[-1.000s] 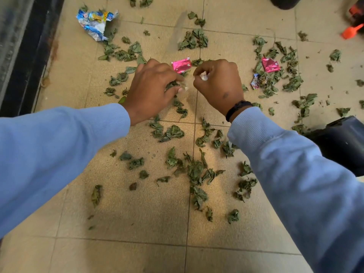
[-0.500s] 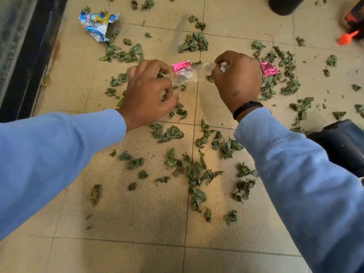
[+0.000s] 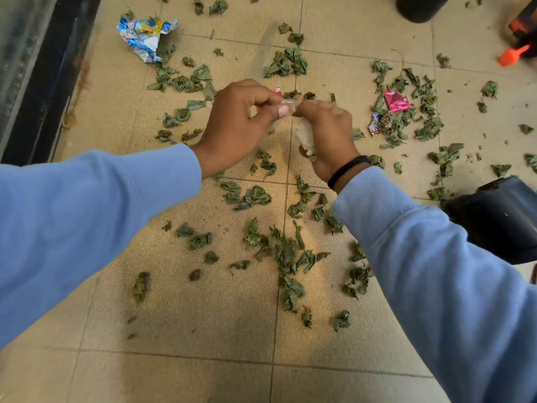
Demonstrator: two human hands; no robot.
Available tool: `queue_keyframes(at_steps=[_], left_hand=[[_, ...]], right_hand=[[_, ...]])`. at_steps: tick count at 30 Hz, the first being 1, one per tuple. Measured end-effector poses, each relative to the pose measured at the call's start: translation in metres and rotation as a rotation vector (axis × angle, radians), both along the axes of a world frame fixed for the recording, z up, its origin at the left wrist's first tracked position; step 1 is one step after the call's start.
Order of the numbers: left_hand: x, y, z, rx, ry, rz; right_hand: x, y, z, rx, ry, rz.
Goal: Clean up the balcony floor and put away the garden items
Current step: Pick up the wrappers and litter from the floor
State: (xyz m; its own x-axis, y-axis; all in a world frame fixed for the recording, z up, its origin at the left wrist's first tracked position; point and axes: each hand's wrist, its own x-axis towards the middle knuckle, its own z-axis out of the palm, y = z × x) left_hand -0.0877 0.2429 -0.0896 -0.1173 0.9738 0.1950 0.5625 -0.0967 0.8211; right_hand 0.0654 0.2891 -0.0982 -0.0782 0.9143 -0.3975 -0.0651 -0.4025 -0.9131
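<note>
Head view: left hand (image 3: 235, 126) and right hand (image 3: 328, 135) both pinching clear wrapper (image 3: 287, 105).

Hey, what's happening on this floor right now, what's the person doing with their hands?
A person in a light blue sweater is reaching over a tiled floor strewn with dried green leaves. The left hand and the right hand both pinch a small piece of clear plastic wrapper between them, and the right hand also holds something whitish in its palm. Litter remains on the floor: a crumpled blue snack wrapper, a pink wrapper, and a smaller printed scrap near it.
</note>
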Motion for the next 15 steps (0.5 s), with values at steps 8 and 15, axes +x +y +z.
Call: queue_keyframes(at_steps=[8, 15], left_hand=[[0.023, 0.0, -0.001, -0.101, -0.07, -0.147], [0.031, 0.003, 0.002, 0.044, 0.106, -0.049]], right_hand=[[-0.009, -0.005, 0.013, -0.521, 0.644, -0.024], [-0.018, -0.009, 0.018, -0.637, 0.675, -0.02]])
